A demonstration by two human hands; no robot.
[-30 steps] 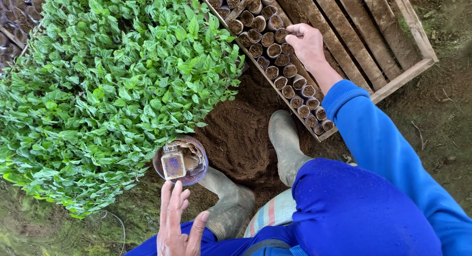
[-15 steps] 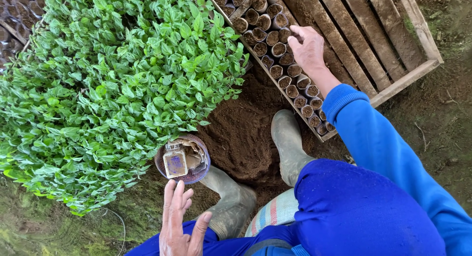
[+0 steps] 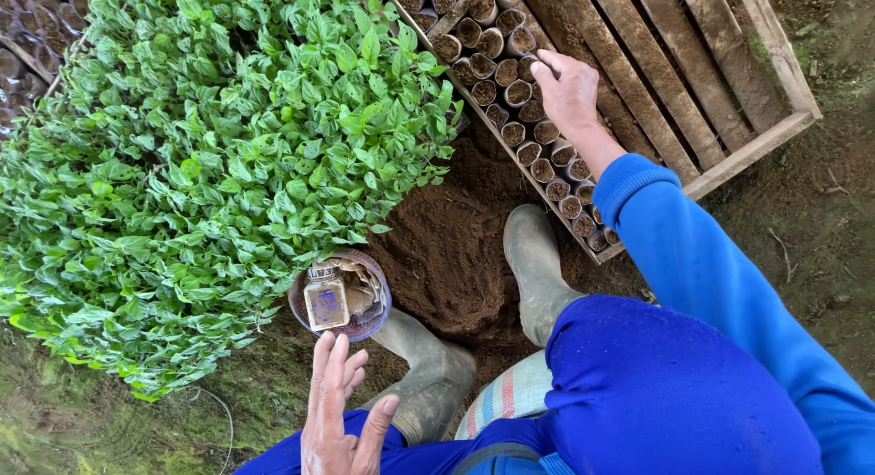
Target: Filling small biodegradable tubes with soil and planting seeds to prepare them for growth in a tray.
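Little has been changed since the earlier frames: the right hand (image 3: 567, 90) has been kept over the same rows of soil-filled seedling tubes (image 3: 529, 129), and the left hand (image 3: 339, 416) has been kept low, just below the small round bowl (image 3: 340, 296).

The right hand is laid palm down on the tubes, the fingers curled loosely with the fingertips touching the tube tops; nothing is seen to be gripped, though the underside of the hand is hidden. The tubes are packed upright in rows along the near side of a wooden slatted crate (image 3: 720, 119), the rest of whose slats are seen bare.

The left hand is held open, the fingers spread and pointed toward the bowl, with nothing held. A small glass jar (image 3: 325, 297) with a purplish label is lain inside the bowl, and the bowl is set on the ground at the edge of a dense bed of green seedlings (image 3: 210, 165).

Two muddy rubber boots (image 3: 533, 265) are planted on a mound of loose brown soil (image 3: 447, 247) between the seedling bed and the crate. Blue sleeves and trousers are worn.
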